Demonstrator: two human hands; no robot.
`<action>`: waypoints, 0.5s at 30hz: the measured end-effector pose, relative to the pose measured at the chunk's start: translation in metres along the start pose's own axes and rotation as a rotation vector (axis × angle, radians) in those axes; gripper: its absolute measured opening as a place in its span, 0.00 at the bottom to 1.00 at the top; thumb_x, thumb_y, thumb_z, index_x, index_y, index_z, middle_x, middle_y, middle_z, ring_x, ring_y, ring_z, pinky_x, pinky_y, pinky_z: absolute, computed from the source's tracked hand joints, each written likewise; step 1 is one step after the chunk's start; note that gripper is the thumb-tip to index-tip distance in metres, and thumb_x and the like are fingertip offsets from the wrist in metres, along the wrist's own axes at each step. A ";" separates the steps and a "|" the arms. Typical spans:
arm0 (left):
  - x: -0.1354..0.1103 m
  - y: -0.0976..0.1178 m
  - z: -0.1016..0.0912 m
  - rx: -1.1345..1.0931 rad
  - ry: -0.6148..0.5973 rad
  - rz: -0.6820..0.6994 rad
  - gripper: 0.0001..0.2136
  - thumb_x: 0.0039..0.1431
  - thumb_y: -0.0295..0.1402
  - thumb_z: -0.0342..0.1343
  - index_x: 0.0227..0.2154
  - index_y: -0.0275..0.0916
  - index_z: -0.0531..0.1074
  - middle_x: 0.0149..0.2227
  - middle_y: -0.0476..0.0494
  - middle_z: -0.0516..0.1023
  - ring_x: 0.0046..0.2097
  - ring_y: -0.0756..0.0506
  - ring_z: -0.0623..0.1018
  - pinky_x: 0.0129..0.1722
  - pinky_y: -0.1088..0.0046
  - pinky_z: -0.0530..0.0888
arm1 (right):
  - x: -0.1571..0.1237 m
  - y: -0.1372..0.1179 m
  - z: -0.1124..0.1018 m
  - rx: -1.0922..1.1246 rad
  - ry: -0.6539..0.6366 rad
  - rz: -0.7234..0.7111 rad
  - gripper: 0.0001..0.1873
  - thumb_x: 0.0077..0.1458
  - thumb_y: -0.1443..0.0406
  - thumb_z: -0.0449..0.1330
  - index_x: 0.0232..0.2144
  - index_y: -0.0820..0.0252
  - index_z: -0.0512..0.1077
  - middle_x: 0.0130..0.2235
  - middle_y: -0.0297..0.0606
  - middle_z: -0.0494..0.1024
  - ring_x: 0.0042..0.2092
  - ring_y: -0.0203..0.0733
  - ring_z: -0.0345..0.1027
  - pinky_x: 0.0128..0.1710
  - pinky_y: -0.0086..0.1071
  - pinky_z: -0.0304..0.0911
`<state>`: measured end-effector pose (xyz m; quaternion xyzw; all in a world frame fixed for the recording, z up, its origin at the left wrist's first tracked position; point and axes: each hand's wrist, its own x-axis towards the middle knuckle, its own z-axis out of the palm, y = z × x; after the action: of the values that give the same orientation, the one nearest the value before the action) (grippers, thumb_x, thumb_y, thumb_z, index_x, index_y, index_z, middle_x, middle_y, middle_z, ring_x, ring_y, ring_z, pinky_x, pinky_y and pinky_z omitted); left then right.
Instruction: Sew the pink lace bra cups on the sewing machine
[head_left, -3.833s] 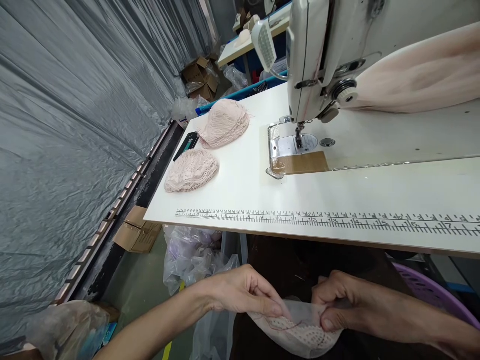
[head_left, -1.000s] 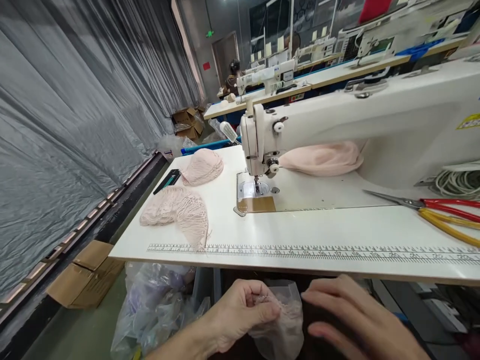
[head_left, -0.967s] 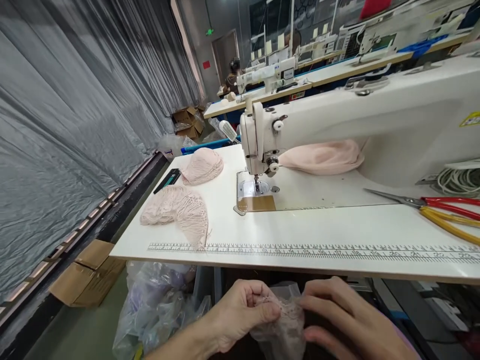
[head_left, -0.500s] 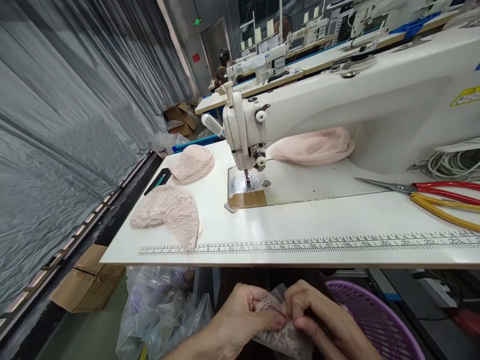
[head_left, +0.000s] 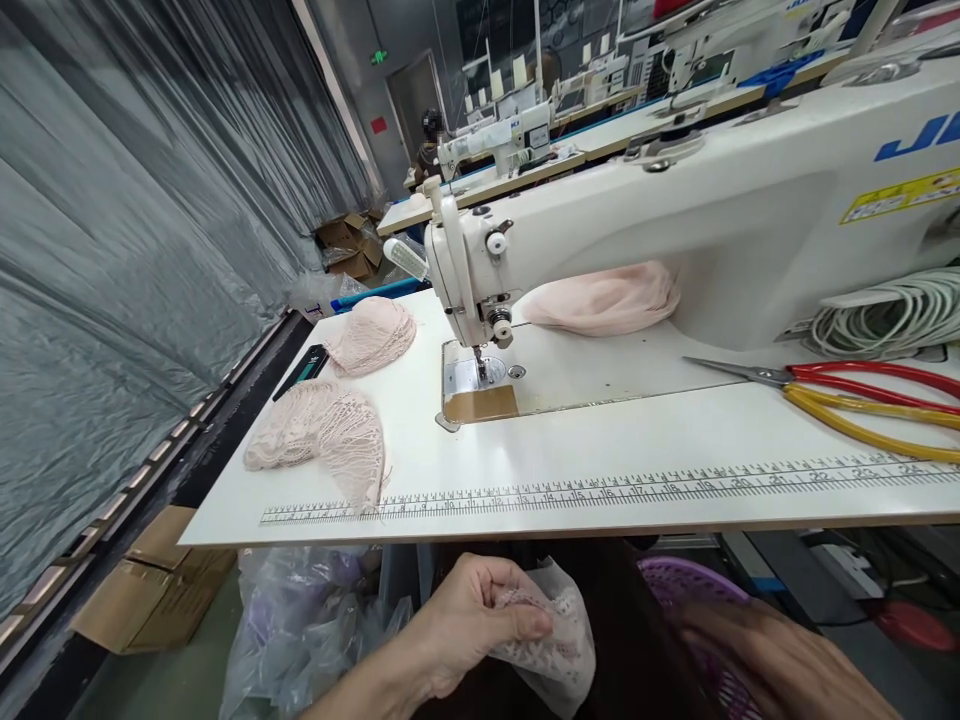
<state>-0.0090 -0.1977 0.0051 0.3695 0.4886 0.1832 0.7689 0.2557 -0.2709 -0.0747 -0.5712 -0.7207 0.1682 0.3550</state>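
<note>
Below the table's front edge, my left hand (head_left: 469,625) pinches a small pale lace piece (head_left: 551,640) between thumb and fingers. My right hand (head_left: 765,665) is blurred at the lower right, over the purple basket (head_left: 679,580), apart from the lace; its fingers are smeared. On the white table (head_left: 600,450) lie two piles of pink lace cups, a near pile (head_left: 322,440) and a far pile (head_left: 371,335). The white sewing machine (head_left: 637,225) stands behind, with a pink fabric bundle (head_left: 600,298) under its arm.
Red and yellow handled scissors (head_left: 847,395) lie at the table's right, with a coiled white cable (head_left: 885,315) behind them. A dark phone (head_left: 300,370) lies near the left edge. Plastic bags (head_left: 300,630) and cardboard boxes (head_left: 142,585) sit on the floor at left. A person sits far back.
My right hand has let go of the lace piece and moved right and down toward the purple basket. My left hand still holds the lace. The view shifted slightly.
</note>
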 end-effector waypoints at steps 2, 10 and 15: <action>0.000 0.000 0.004 -0.005 0.002 -0.003 0.19 0.30 0.37 0.73 0.23 0.30 0.73 0.24 0.43 0.77 0.26 0.50 0.76 0.29 0.76 0.71 | 0.015 -0.028 -0.003 0.086 -0.095 -0.085 0.08 0.57 0.62 0.55 0.34 0.51 0.74 0.34 0.35 0.80 0.33 0.43 0.75 0.32 0.30 0.70; -0.009 -0.006 0.004 0.010 -0.003 0.032 0.19 0.31 0.38 0.72 0.22 0.30 0.71 0.22 0.47 0.75 0.24 0.53 0.73 0.27 0.79 0.67 | 0.045 -0.087 0.011 0.150 -0.120 -0.232 0.08 0.61 0.66 0.51 0.30 0.55 0.67 0.29 0.33 0.74 0.28 0.35 0.66 0.27 0.26 0.61; -0.010 -0.012 0.000 0.024 -0.036 0.035 0.19 0.33 0.38 0.72 0.23 0.30 0.71 0.24 0.46 0.76 0.25 0.53 0.73 0.28 0.78 0.68 | 0.045 -0.093 0.021 0.030 -0.120 -0.267 0.12 0.61 0.70 0.46 0.26 0.55 0.63 0.26 0.32 0.71 0.24 0.34 0.63 0.22 0.26 0.57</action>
<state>-0.0147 -0.2124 0.0023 0.3906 0.4701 0.1841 0.7698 0.1709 -0.2518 -0.0142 -0.4539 -0.8075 0.1643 0.3391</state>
